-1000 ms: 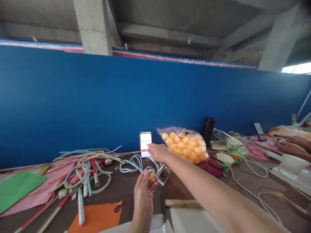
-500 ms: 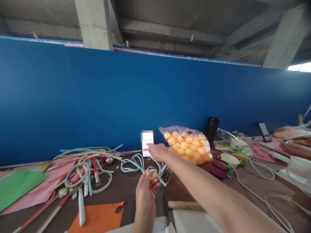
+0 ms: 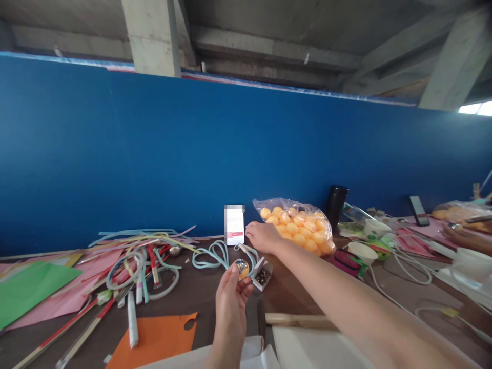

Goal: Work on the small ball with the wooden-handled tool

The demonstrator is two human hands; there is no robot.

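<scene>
My left hand (image 3: 231, 297) is closed around a small shiny ball (image 3: 241, 268), silver on top with a yellow-orange lower part. Thumb and fingers pinch it above the table. My right hand (image 3: 264, 237) is stretched forward beside the upright phone (image 3: 234, 225), just off its right edge. Its fingers are loosely curled together, with nothing visible in them. The phone's screen is lit and shows a red button. Under the right forearm lies a small white box (image 3: 263, 274) of dark metal beads. A clear bag (image 3: 298, 228) of orange balls stands behind that arm.
Pale blue tubing (image 3: 210, 256) lies coiled by the phone. Left are tangled colored tubes (image 3: 142, 266), a silver ball (image 3: 175, 250), green paper (image 3: 34, 289) and orange paper (image 3: 157, 333). Right stand a black bottle (image 3: 336, 209), paper cups (image 3: 363, 252) and cables. Another person's hand (image 3: 457, 236) shows far right.
My right hand has drawn back to the right from the phone screen, where its fingertip was touching. The left hand still holds the ball. The view has shifted slightly.
</scene>
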